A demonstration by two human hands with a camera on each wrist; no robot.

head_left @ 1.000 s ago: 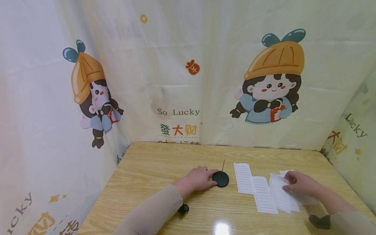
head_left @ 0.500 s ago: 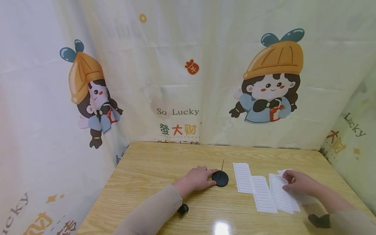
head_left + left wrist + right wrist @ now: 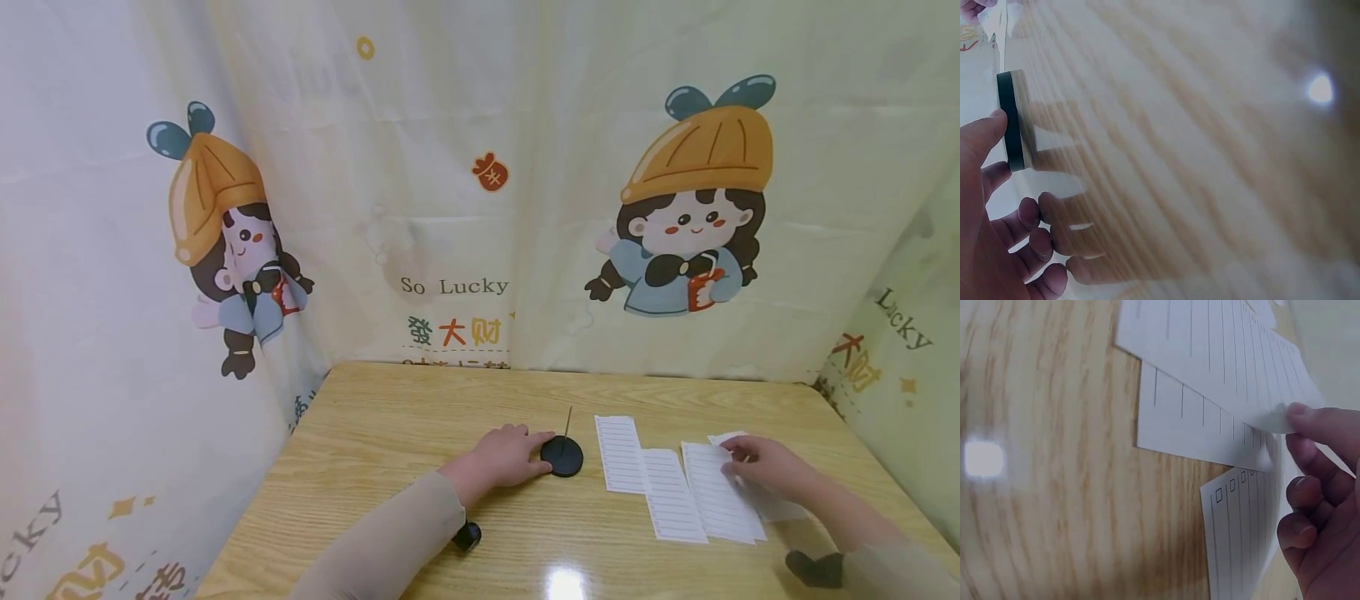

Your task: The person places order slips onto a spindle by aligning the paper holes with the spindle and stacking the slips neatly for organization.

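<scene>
My left hand (image 3: 504, 456) holds the edge of a bill spike (image 3: 562, 457) between thumb and forefinger. The spike has a round black base and a thin upright rod. In the left wrist view its dark base (image 3: 1012, 122) stands edge-on beside the thumb, and the other fingers are loosely bent. At the right, my right hand (image 3: 772, 467) pinches the right edge of a lined paper slip (image 3: 718, 487). In the right wrist view that slip (image 3: 1210, 356) overlaps a second slip (image 3: 1191, 415), and a third slip (image 3: 1232, 519) with small printed boxes lies below.
Two more lined slips lie between the spike and my right hand, a far one (image 3: 621, 454) and a nearer one (image 3: 675, 496). They rest on a wooden table (image 3: 390, 417). A printed curtain (image 3: 450, 208) hangs behind and at both sides.
The slip in my right hand has shifted slightly left over the others, while that hand has barely moved. My left hand stays at the bill spike.
</scene>
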